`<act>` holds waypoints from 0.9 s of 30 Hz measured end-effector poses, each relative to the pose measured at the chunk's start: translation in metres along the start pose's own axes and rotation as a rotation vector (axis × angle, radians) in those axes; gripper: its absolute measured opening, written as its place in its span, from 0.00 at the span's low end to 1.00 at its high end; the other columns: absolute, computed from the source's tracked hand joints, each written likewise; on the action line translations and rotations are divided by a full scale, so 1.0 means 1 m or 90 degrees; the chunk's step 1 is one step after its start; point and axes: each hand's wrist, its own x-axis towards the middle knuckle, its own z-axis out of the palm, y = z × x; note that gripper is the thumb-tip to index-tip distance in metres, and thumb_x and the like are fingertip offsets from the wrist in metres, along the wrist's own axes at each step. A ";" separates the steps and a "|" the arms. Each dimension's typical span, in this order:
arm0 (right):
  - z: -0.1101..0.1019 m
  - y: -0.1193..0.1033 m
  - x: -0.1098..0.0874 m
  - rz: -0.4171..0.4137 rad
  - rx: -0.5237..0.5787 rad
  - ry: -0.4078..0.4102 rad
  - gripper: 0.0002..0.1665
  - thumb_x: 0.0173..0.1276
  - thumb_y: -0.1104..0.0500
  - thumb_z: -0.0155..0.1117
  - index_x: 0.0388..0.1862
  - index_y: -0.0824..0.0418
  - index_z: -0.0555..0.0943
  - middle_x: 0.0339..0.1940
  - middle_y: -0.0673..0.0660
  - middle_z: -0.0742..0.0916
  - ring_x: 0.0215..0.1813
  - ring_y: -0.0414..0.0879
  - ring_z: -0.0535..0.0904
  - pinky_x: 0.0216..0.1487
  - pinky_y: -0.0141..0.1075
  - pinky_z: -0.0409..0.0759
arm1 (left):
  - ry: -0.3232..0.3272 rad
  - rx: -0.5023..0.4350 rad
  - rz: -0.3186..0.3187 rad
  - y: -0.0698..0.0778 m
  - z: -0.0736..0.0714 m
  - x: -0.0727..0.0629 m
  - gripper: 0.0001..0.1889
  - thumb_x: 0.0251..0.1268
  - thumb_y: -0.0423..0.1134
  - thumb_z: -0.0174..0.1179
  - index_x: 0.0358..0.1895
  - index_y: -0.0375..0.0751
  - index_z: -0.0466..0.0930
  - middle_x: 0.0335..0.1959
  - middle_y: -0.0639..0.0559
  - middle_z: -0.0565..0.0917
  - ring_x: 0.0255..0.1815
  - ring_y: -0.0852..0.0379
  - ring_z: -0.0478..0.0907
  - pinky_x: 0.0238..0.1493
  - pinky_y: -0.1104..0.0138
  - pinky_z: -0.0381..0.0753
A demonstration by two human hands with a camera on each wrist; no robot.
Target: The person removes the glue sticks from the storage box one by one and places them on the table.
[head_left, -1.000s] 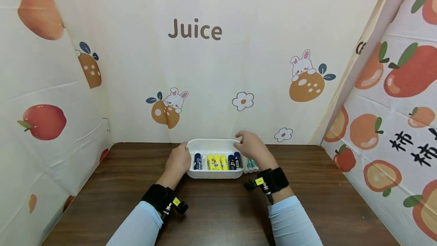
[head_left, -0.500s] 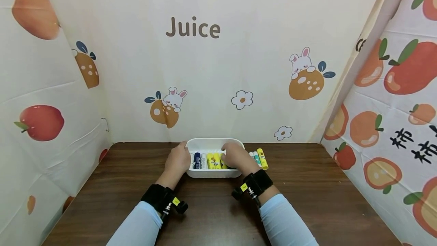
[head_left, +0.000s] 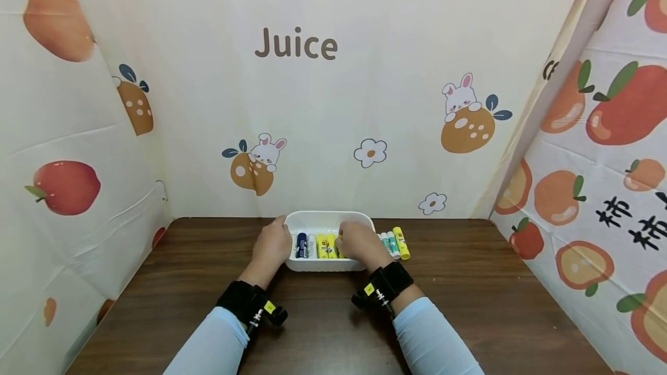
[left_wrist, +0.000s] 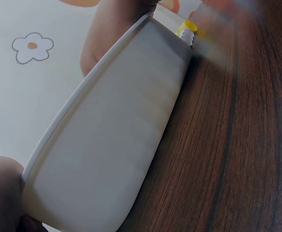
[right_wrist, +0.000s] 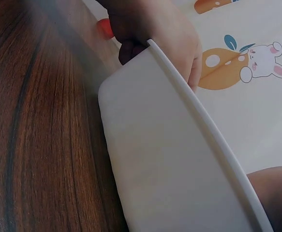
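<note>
A white tray (head_left: 325, 264) stands on the table near the wall, with a row of glue sticks lying in it. My left hand (head_left: 273, 242) grips the tray's left end; in the right wrist view that hand (right_wrist: 165, 34) wraps over the rim. From the right, my right hand (head_left: 362, 243) reaches down into the tray. Its curled fingers pinch a yellow glue stick, mostly hidden behind the hand. To the left of it lie two yellow glue sticks (head_left: 326, 246), a white one (head_left: 311, 246) and a dark blue one (head_left: 301, 245). The tray's right end is covered by the hand.
Just right of the tray, a yellow glue stick (head_left: 401, 243) lies on the brown table (head_left: 469, 294) beside white-and-green ones (head_left: 389, 244). A printed cloth wall (head_left: 312, 103) rises directly behind the tray, with more cloth on both sides.
My right hand has come from above the tray's right rim down and left into the tray, onto a yellow glue stick. My left hand keeps its grip, and the tray stays in place.
</note>
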 end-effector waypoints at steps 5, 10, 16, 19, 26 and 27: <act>0.000 0.001 -0.001 -0.009 -0.002 0.016 0.11 0.84 0.53 0.63 0.56 0.57 0.85 0.37 0.51 0.87 0.37 0.48 0.81 0.41 0.42 0.80 | 0.003 0.008 0.002 0.001 0.000 0.000 0.28 0.95 0.39 0.40 0.86 0.32 0.68 0.78 0.29 0.81 0.73 0.34 0.85 0.71 0.37 0.87; -0.001 0.001 -0.001 -0.019 -0.003 0.015 0.13 0.81 0.54 0.64 0.58 0.57 0.84 0.38 0.51 0.87 0.37 0.48 0.81 0.41 0.42 0.80 | 0.004 0.005 0.000 0.000 0.000 0.000 0.28 0.95 0.40 0.39 0.86 0.32 0.68 0.79 0.30 0.80 0.74 0.34 0.84 0.72 0.38 0.86; -0.002 0.001 -0.002 -0.018 0.004 0.006 0.18 0.74 0.51 0.70 0.58 0.56 0.83 0.39 0.51 0.88 0.38 0.49 0.81 0.42 0.42 0.80 | 0.011 0.006 0.001 0.001 -0.001 -0.001 0.28 0.94 0.39 0.39 0.85 0.32 0.70 0.78 0.30 0.82 0.73 0.35 0.85 0.71 0.37 0.86; -0.002 0.001 -0.002 -0.023 0.000 0.008 0.21 0.73 0.49 0.72 0.59 0.57 0.83 0.40 0.51 0.88 0.39 0.49 0.81 0.44 0.43 0.80 | 0.012 0.008 0.003 0.001 -0.001 -0.002 0.28 0.94 0.39 0.39 0.85 0.32 0.70 0.77 0.30 0.83 0.72 0.34 0.85 0.70 0.36 0.86; -0.002 0.000 -0.003 -0.022 -0.003 0.013 0.22 0.73 0.48 0.72 0.60 0.57 0.84 0.41 0.51 0.88 0.39 0.49 0.82 0.45 0.43 0.81 | 0.005 0.011 -0.001 -0.001 0.001 0.000 0.28 0.95 0.40 0.40 0.86 0.32 0.69 0.78 0.30 0.82 0.73 0.34 0.85 0.70 0.37 0.87; -0.002 0.000 -0.003 -0.021 -0.001 0.014 0.22 0.73 0.48 0.72 0.60 0.56 0.84 0.41 0.51 0.88 0.39 0.48 0.82 0.45 0.43 0.81 | 0.004 0.015 0.000 -0.001 0.001 0.000 0.28 0.95 0.40 0.40 0.86 0.32 0.69 0.78 0.30 0.82 0.72 0.34 0.85 0.70 0.37 0.87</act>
